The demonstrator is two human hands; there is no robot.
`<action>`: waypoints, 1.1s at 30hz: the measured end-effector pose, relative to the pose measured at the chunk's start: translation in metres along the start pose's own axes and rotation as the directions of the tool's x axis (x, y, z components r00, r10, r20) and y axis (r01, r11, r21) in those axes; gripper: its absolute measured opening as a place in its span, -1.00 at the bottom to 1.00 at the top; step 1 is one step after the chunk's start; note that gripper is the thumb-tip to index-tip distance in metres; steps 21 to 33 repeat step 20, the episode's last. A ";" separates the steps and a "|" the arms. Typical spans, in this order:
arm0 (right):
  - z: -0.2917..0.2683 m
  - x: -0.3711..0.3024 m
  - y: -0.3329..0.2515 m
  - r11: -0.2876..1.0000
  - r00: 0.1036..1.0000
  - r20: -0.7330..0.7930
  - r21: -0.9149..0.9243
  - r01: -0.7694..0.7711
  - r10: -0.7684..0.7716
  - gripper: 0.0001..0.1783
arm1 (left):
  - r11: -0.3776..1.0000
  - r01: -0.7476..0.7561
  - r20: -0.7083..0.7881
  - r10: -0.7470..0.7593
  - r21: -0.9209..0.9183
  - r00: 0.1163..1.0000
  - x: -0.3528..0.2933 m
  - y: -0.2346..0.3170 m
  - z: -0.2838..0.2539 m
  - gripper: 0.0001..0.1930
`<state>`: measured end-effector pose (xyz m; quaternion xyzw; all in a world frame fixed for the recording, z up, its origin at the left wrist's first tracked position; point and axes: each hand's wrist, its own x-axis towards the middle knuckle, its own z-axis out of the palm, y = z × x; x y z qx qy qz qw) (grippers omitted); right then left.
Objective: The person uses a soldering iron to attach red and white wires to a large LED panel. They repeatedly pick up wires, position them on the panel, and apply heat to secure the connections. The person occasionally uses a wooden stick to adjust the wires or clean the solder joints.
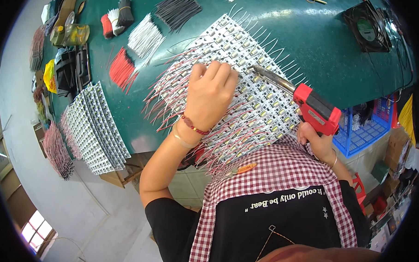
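Note:
A white panel of small circuit boards [227, 35] lies on the green table in front of me, its near end against my checked apron [275, 168]. Red and white wires [221, 142] trail from its left and near sides; thin white wires stick out along its far right edge. My left hand [211, 91] rests over the panel's middle with fingers bent and pinched, their tips hidden behind the hand. In my right hand [313, 139] is a red and black soldering gun [316, 109], its metal tip pointing left, close to the panel beside my left fingers.
Loose red wires [123, 70], white wires [146, 37] and black wires [177, 11] lie at the back left. More wired panels [96, 128] hang over the table's left edge. A black fan [366, 27] stands at the far right, above a blue crate [364, 125].

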<state>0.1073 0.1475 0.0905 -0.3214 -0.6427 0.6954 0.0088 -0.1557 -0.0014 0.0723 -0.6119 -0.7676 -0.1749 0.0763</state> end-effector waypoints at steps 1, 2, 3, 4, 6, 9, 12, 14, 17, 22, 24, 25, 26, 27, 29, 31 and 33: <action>-0.002 -0.001 0.001 1.000 1.000 -0.002 0.006 0.007 -0.007 -0.63 | 1.000 0.009 -0.026 -0.009 0.010 1.000 -0.001 0.000 -0.003 -0.82; -0.003 -0.002 0.001 1.000 1.000 -0.003 0.012 0.013 -0.013 -0.62 | 0.999 0.024 -0.073 -0.023 0.022 0.997 -0.001 0.000 -0.008 -0.81; -0.005 -0.003 0.002 1.000 1.000 -0.004 0.022 0.022 -0.022 -0.62 | 0.998 0.043 -0.107 -0.039 0.042 0.993 -0.002 0.001 -0.011 -0.81; -0.006 -0.004 0.003 0.999 0.999 -0.006 0.031 0.032 -0.032 -0.61 | 0.996 0.063 -0.144 -0.054 0.059 0.988 -0.003 0.002 -0.014 -0.81; -0.010 -0.007 0.006 0.997 0.998 -0.001 0.051 0.058 -0.058 -0.60 | 0.996 0.079 -0.196 -0.068 0.051 0.978 -0.004 0.006 -0.014 -0.79; -0.013 -0.010 0.009 0.995 0.998 0.028 0.082 0.049 -0.052 -0.73 | 0.993 0.077 -0.105 -0.086 -0.087 0.991 -0.007 0.021 -0.001 -0.79; -0.012 -0.014 0.005 0.994 1.000 0.006 0.105 -0.026 0.026 -0.90 | 0.993 0.073 -0.082 -0.081 -0.094 0.993 -0.011 0.021 0.017 -0.78; -0.013 -0.015 0.009 0.992 0.999 0.018 0.116 -0.042 0.040 -0.90 | 0.992 0.071 -0.077 -0.079 -0.101 0.994 -0.011 0.022 0.018 -0.78; -0.018 -0.017 0.022 1.000 0.997 0.079 -0.004 0.002 -0.001 -0.59 | 0.991 0.061 -0.085 -0.071 -0.119 0.994 -0.011 0.022 0.019 -0.77; -0.016 -0.016 0.021 1.000 0.997 0.068 -0.012 -0.028 0.028 -0.56 | 0.990 0.056 -0.080 -0.067 -0.126 0.995 -0.011 0.022 0.020 -0.77; -0.016 -0.016 0.021 1.000 0.997 0.068 -0.012 -0.028 0.028 -0.56 | 0.990 0.056 -0.080 -0.067 -0.126 0.995 -0.011 0.022 0.020 -0.77; -0.016 -0.016 0.021 1.000 0.997 0.068 -0.012 -0.028 0.028 -0.56 | 0.990 0.056 -0.080 -0.067 -0.126 0.995 -0.011 0.022 0.020 -0.77; -0.016 -0.016 0.021 1.000 0.997 0.068 -0.012 -0.028 0.028 -0.56 | 0.990 0.056 -0.080 -0.067 -0.126 0.995 -0.011 0.022 0.020 -0.77; -0.016 -0.016 0.021 1.000 0.997 0.068 -0.012 -0.028 0.028 -0.56 | 0.990 0.056 -0.080 -0.067 -0.126 0.995 -0.011 0.022 0.020 -0.77; -0.016 -0.016 0.021 1.000 0.997 0.068 -0.012 -0.028 0.028 -0.56 | 0.990 0.056 -0.080 -0.067 -0.126 0.995 -0.011 0.022 0.020 -0.77; -0.016 -0.016 0.021 1.000 0.997 0.068 -0.012 -0.028 0.028 -0.56 | 0.990 0.056 -0.080 -0.067 -0.126 0.995 -0.011 0.022 0.020 -0.77; -0.016 -0.016 0.021 1.000 0.997 0.068 -0.012 -0.028 0.028 -0.56 | 0.990 0.056 -0.080 -0.067 -0.126 0.995 -0.011 0.022 0.020 -0.77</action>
